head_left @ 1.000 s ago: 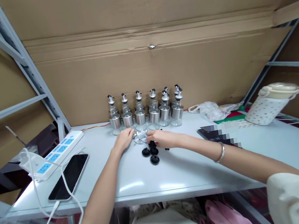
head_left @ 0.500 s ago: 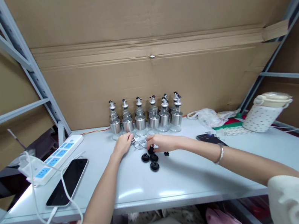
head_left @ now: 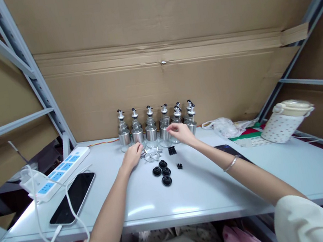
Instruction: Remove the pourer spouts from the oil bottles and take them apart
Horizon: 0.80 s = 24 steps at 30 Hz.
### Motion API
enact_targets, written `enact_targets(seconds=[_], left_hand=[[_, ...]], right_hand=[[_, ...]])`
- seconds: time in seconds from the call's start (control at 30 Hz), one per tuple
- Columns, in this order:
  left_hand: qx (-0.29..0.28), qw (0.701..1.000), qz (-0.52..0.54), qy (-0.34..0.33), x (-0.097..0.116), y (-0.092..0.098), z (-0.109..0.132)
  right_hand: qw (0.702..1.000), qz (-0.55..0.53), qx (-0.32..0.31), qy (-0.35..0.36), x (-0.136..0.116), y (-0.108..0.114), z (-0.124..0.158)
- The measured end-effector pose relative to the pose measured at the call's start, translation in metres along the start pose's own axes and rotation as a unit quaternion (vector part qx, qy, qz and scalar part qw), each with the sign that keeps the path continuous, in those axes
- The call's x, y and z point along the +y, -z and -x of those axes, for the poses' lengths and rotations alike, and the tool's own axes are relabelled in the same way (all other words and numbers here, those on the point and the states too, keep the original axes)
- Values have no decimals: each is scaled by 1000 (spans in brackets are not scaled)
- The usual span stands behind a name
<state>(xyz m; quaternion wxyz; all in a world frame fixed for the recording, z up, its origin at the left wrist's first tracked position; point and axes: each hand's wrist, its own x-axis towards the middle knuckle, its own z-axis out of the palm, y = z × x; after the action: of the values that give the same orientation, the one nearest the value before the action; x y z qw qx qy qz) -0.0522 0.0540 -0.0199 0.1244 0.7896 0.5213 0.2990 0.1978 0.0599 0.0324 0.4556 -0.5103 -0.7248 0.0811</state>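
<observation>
Power strip (head_left: 61, 169) and a phone (head_left: 73, 198) on its white cable lie at the left edge of the tabletop (head_left: 209, 187), well apart from the work.

Left hand (head_left: 132, 156): resting palm down, fingers loosely curled, fingertips touching the small pile of clear and metal fittings (head_left: 151, 154). Whether it pinches one, cannot tell.

Black caps (head_left: 162, 171): four, clustered just in front of the fittings; small black plugs (head_left: 172, 150) just to their right.

Right hand (head_left: 182, 132): raised at the row of dispenser bottles (head_left: 156, 126) against the cardboard, fingers pinched near a bottle at the row's right end. What is between the fingertips is too small to tell.

Judgement: bottles stand close together; come at the spout from above with fingertips only, so neighbours are not knocked. The left hand could steady the bottle's base.

Patterned jug (head_left: 285, 121) far right, tilted.
</observation>
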Motion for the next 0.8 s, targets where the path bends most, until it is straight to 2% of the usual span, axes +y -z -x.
enact_targets(seconds=[0.1, 0.4, 0.57, 0.6, 0.67, 0.73, 0.8], left_hand=[[7, 1000, 1, 5, 0, 2, 1], [-1, 1000, 19, -3, -5, 0, -1], [2, 1000, 22, 2, -5, 0, -1], [6, 1000, 24, 5, -5, 0, -1], [21, 999, 29, 7, -4, 1, -2], [34, 999, 34, 5, -3, 1, -2], [38, 999, 35, 2, -1, 1, -1]], right_hand=[[998, 16, -58, -22, 11, -11, 6], [997, 17, -69, -37, 15, -19, 2], [998, 4, -53, -33, 14, -19, 8], [999, -3, -26, -27, 13, -19, 10], [997, -7, 75, -9, 14, -17, 11], [980, 4, 200, 2, 16, -15, 10], [960, 19, 278, -7, 19, -14, 6]])
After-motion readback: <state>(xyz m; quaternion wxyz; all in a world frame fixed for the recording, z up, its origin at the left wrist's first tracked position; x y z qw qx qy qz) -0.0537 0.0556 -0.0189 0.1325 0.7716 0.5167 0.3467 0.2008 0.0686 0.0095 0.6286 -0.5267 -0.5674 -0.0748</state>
